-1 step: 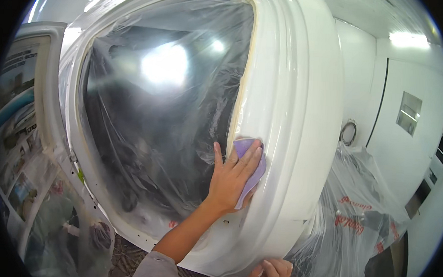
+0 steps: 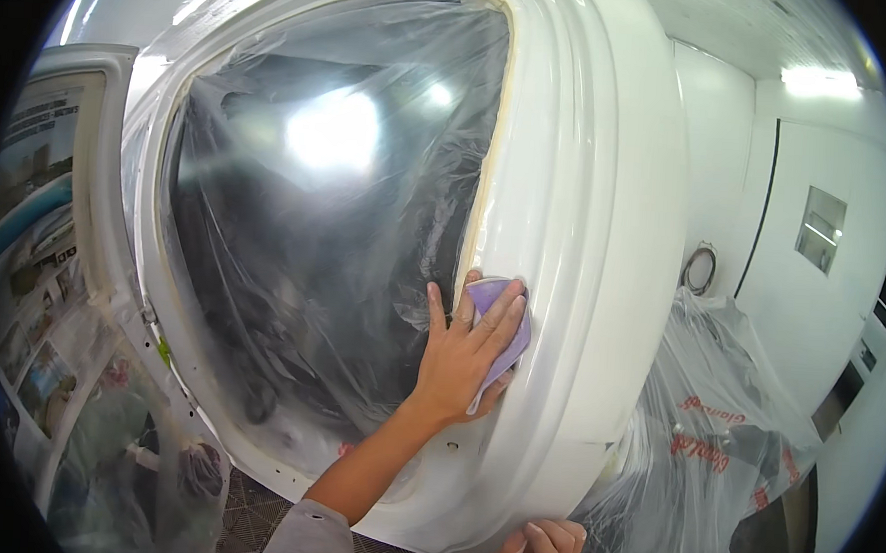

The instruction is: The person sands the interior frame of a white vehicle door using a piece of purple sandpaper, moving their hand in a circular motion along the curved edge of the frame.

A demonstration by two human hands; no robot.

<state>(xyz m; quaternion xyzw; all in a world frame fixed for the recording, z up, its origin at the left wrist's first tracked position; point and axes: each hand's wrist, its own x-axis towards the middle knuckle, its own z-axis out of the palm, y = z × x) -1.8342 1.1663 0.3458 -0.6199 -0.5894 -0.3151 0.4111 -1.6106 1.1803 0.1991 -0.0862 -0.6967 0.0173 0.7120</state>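
Observation:
My left hand (image 2: 459,362) presses against the white pillar of a vehicle cab (image 2: 538,181), its fingers spread. Under and between those fingers is a thin purple sanding sheet (image 2: 505,335), bent, with a pale edge showing. My thumb is partly hidden behind it. Just left of this hand, clear plastic film (image 2: 315,240) covers the doorway, with a line of tan tape (image 2: 478,213) along its border. Low on the right, my right hand (image 2: 544,547) is curled into a fist beside the panel's bottom edge; nothing shows in it.
An open door (image 2: 107,189) lined with printed paper and plastic stands on the left. Plastic sheeting with red print (image 2: 705,440) drapes over something at the right. Behind it are a coiled hose (image 2: 699,268) and a white door with a small window (image 2: 821,228).
My left hand and the sanding sheet have shifted very slightly on the pillar, and one more fingertip shows above the sheet. My right fist stays in place.

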